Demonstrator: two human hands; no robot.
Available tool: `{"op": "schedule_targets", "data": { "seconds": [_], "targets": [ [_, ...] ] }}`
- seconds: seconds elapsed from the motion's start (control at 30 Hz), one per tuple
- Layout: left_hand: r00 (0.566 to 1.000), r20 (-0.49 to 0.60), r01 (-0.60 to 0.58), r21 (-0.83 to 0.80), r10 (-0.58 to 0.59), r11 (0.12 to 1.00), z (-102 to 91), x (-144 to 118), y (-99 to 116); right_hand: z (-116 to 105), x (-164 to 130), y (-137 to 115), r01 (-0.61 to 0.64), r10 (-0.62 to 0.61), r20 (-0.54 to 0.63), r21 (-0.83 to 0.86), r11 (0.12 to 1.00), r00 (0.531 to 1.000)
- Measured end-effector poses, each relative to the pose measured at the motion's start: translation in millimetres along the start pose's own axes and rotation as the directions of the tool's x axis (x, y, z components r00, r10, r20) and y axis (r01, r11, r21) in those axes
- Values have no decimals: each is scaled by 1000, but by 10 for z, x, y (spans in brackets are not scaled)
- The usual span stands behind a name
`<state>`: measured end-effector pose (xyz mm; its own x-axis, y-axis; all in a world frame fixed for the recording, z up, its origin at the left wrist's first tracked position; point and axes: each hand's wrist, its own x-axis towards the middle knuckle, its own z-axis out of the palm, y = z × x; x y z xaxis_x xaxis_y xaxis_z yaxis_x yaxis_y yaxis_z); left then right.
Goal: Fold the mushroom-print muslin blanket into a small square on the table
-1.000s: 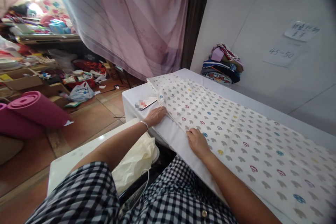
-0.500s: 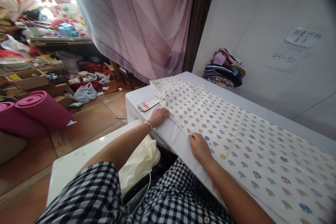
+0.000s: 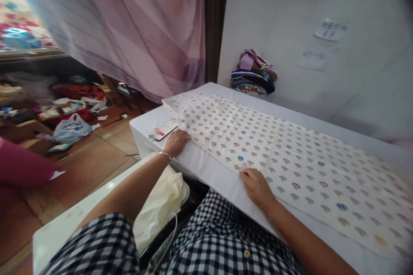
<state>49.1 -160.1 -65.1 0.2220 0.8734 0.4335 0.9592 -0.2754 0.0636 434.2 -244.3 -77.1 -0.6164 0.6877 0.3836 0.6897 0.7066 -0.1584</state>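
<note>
1. A patterned cloth (image 3: 274, 154), cream with small grey, red and blue motifs, lies spread flat along a white-covered desk (image 3: 206, 169), its near edge running just inside the desk's front edge.
2. The left hand (image 3: 176, 142) rests palm down at the cloth's near-left edge, fingers (image 3: 184, 136) held together and flat; a thin bracelet (image 3: 165, 155) circles the wrist.
3. The right hand (image 3: 258, 187) presses on the cloth's near edge further along, well apart from the left, fingers (image 3: 247, 175) curled at the hem; whether they pinch the fabric cannot be told.
4. A small card (image 3: 163, 130) lies on the bare desk beside the left hand, just off the cloth's corner.
5. A stack of folded fabrics (image 3: 253, 73) sits at the desk's far end against the white wall (image 3: 322, 81), clear of the cloth.
6. Two paper notes (image 3: 322, 43) are stuck on the wall; their writing is blurred.
7. A pink-mauve curtain (image 3: 129, 30) hangs beyond the desk's left end.
8. A pale plastic bag (image 3: 158, 202) sits below the left forearm, beside the checked garment (image 3: 209, 240) of the person.
9. Bags and clutter (image 3: 69, 111) litter the tiled floor (image 3: 97, 154) to the left, with open floor between them and the desk.
10. A bare strip of desk runs between the cloth and the wall.
</note>
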Motion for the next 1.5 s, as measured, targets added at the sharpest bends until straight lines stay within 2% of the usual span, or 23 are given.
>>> {"op": "schedule_targets", "data": {
  "seconds": [0.1,0.23,0.37,0.47,0.57,0.77,0.93,1.1,1.17,1.27,1.3,1.37,1.5],
  "targets": [
    [997,4,-72,8,72,997,5,71,191,-138,-243,82,-52,52,-4,-8,999,999],
    [971,53,-227,-104,233,968,31,125,676,-286,-550,186,-89,89,-20,-21,996,996],
    [891,80,-415,-259,447,872,82,108,1255,-392,-844,313,-151,149,-34,-65,986,988],
    [828,57,-511,-335,558,792,131,88,1619,-493,-1066,426,-212,209,-36,-106,972,977],
    [776,28,-579,-364,630,729,191,101,1889,-623,-1305,550,-260,259,-27,-147,954,965],
    [710,-9,-654,-379,704,655,281,186,2293,-858,-1748,747,-372,368,-63,-234,898,928],
    [707,-50,-659,-408,706,631,300,202,2520,-903,-1853,781,-400,391,-85,-237,886,916],
    [711,-88,-674,-367,698,640,301,251,2598,-934,-1766,834,-390,387,-55,-195,900,921],
    [733,-99,-663,-321,672,676,280,309,2628,-986,-1702,878,-413,405,-84,-184,892,911],
    [786,-127,-616,-241,605,750,261,393,2684,-1062,-1598,926,-496,456,-211,-207,843,865],
    [789,-124,-613,-218,601,759,266,405,2699,-1071,-1572,929,-515,467,-237,-219,829,852],
    [765,-92,-642,-187,637,744,289,392,2714,-1058,-1544,913,-515,474,-209,-238,824,855],
    [700,-35,-708,-169,714,686,320,287,2698,-960,-1594,855,-467,468,-58,-248,849,882]
  ]
}}
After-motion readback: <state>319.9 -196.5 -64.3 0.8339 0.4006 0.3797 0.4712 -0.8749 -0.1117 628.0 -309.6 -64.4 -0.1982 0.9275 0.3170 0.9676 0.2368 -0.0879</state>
